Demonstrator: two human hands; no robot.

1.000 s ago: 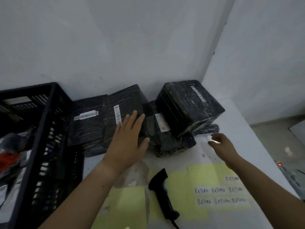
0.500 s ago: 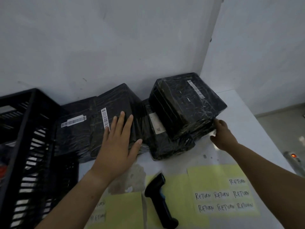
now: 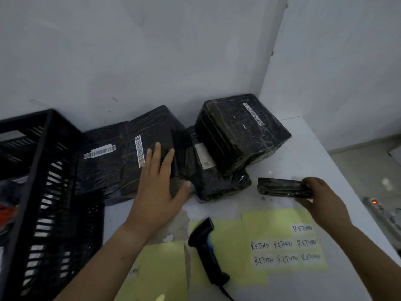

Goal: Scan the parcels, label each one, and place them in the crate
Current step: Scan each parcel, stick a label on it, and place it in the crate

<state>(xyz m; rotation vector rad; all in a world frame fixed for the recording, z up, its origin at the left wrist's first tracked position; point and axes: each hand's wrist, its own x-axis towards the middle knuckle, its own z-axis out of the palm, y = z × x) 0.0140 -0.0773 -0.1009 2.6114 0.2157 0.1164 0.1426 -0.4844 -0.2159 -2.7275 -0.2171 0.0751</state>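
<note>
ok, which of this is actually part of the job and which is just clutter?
Job: crate, stacked parcels, slim parcel gripped by right hand, left hand flat on a barcoded parcel, scanner, RETURN label sheets.
Lying about: power strip with a red light, far right.

Parcels (image 3: 238,135) crowd the desk's (image 3: 308,148) back edge and the crate (image 3: 45,170) walls the left; open passage lies right, past the scanner (image 3: 204,231).

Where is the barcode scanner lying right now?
The scanner lies on the table, bottom centre of the head view, on the yellow sheets, nearer the person than the black parcels.
</note>
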